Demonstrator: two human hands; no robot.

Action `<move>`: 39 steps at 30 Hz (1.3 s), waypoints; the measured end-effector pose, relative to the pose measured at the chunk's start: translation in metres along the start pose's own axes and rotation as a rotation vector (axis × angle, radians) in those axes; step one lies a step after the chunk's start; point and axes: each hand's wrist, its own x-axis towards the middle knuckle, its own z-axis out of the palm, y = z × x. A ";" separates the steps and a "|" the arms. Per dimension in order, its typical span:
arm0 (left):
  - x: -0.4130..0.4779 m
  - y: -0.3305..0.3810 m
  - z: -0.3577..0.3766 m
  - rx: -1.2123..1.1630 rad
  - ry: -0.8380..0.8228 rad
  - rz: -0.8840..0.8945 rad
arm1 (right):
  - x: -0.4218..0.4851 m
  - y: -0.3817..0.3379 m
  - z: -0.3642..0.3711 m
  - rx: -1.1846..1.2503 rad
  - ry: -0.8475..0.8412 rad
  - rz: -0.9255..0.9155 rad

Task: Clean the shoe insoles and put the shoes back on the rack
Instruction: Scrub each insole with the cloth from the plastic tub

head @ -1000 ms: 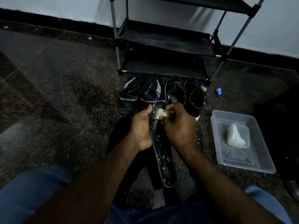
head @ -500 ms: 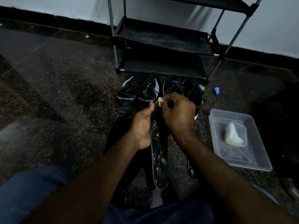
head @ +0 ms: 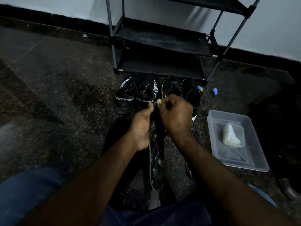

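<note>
left hand point(head: 141, 127) grips insole point(head: 155, 162) near toe end; right hand point(head: 176, 115) pinches pale wad point(head: 159, 102) at insole tip

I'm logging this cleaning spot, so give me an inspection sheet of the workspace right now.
Surface: dark speckled floor.
Job's things: insole, flecked white; SPORT shoes and a second black pair stand on the floor before the rack.
Clutter: clear tray holding a pale lump; small blue items beside the rack.
Grips: left hand holds the insole's far end; right hand pinches a pale wad at that end.
Cables: nothing seen.
Surroundings: pale wall with dark skirting.
</note>
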 end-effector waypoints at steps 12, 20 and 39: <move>0.004 0.004 -0.002 -0.006 0.037 0.028 | -0.018 -0.016 0.002 0.081 -0.075 -0.046; 0.007 0.005 -0.004 0.010 0.052 0.065 | -0.020 -0.020 -0.001 0.102 -0.099 -0.039; 0.013 0.013 -0.007 -0.002 0.042 0.043 | -0.029 -0.004 -0.008 -0.236 -0.126 -0.206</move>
